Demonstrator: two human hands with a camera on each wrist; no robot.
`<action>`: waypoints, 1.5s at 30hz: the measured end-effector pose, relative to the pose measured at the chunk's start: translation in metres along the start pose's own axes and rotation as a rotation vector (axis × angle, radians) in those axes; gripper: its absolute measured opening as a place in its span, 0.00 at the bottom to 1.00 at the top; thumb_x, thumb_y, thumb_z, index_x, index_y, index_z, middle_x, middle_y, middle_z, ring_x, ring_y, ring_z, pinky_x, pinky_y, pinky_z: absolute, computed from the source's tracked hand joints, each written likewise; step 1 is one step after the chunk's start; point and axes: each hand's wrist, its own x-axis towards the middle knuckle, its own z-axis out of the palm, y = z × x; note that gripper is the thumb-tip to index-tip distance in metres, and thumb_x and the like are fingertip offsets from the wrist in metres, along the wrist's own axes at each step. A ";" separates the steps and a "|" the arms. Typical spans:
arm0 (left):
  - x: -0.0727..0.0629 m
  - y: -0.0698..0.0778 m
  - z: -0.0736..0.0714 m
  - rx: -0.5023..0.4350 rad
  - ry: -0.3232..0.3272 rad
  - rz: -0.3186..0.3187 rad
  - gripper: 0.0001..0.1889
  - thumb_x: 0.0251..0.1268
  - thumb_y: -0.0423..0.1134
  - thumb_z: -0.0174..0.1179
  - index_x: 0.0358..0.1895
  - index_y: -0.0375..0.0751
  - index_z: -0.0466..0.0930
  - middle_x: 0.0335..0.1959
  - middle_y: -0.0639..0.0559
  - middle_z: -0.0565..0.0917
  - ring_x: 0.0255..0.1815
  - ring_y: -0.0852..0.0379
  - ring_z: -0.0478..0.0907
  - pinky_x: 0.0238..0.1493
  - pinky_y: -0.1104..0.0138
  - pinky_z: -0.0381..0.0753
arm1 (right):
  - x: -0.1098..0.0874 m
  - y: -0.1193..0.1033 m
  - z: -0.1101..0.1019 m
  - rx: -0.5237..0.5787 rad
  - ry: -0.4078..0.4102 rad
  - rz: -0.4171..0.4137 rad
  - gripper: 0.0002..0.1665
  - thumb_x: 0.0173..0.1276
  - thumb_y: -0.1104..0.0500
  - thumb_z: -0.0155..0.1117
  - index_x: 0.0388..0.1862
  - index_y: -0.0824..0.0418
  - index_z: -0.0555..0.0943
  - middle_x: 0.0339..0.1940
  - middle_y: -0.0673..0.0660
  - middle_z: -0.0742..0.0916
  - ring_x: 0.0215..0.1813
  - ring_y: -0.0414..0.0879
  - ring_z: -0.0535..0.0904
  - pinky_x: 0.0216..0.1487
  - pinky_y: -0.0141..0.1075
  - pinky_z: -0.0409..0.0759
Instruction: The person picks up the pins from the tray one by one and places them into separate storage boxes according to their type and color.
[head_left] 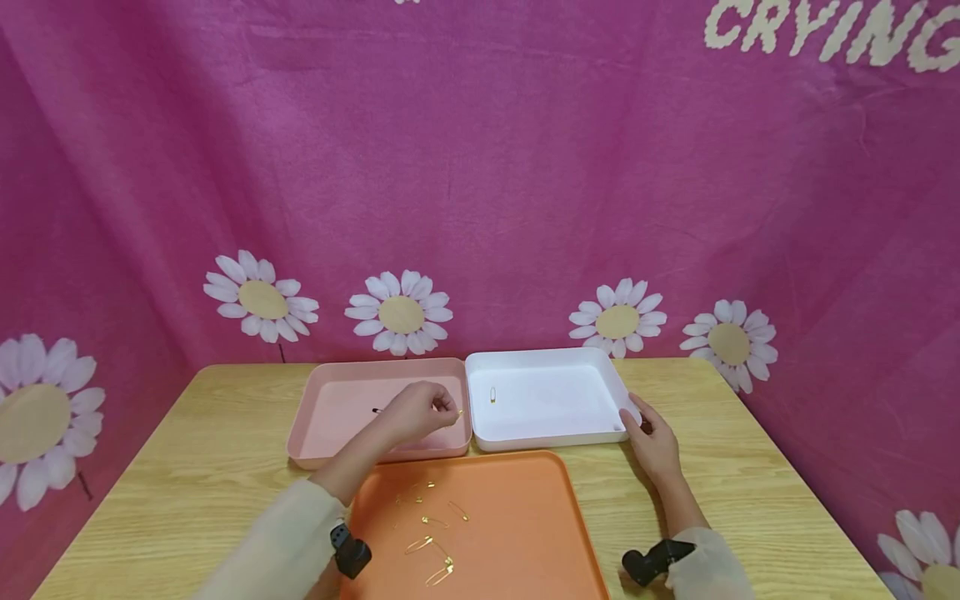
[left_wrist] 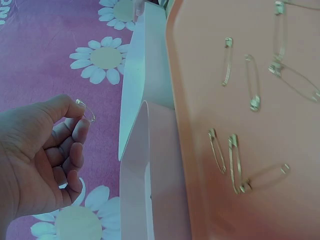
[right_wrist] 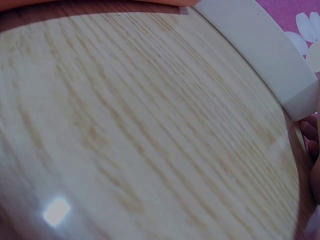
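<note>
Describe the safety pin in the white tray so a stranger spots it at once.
On the wood-grain table, find the white tray, right of the pink tray. Near its left wall lies a gold safety pin. It is the only pin visible there; similar pins lie scattered on the orange tray.

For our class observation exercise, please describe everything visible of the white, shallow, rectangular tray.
The white, shallow, rectangular tray looks like smooth plastic, with rounded corners and low, slightly flaring walls. It lies flat, open side up, on the light wood-grain table, close beside the pink, rectangular, plastic-looking tray and beyond the round-cornered orange tray. One gold metal safety pin lies inside, toward its left end. The person's bare right hand holds its right wall near the front corner.
</note>
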 end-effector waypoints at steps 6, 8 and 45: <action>0.018 0.005 0.005 -0.033 0.013 0.046 0.07 0.54 0.32 0.59 0.20 0.41 0.77 0.18 0.58 0.71 0.23 0.62 0.66 0.27 0.72 0.66 | 0.001 0.001 -0.001 -0.008 0.002 -0.008 0.34 0.68 0.41 0.53 0.69 0.55 0.66 0.68 0.64 0.70 0.68 0.53 0.64 0.68 0.46 0.60; 0.023 0.005 0.008 -0.052 0.019 0.046 0.08 0.55 0.32 0.59 0.20 0.40 0.77 0.18 0.58 0.69 0.22 0.62 0.65 0.25 0.72 0.64 | 0.001 0.001 -0.001 -0.012 -0.004 -0.008 0.34 0.68 0.41 0.53 0.69 0.55 0.66 0.69 0.63 0.69 0.70 0.54 0.62 0.70 0.47 0.59; 0.076 0.017 0.037 -0.122 0.066 -0.170 0.08 0.59 0.35 0.58 0.30 0.35 0.84 0.24 0.55 0.77 0.25 0.60 0.67 0.27 0.72 0.65 | -0.007 -0.001 0.002 0.006 0.060 -0.077 0.34 0.66 0.39 0.54 0.66 0.57 0.70 0.65 0.67 0.73 0.65 0.56 0.67 0.64 0.46 0.65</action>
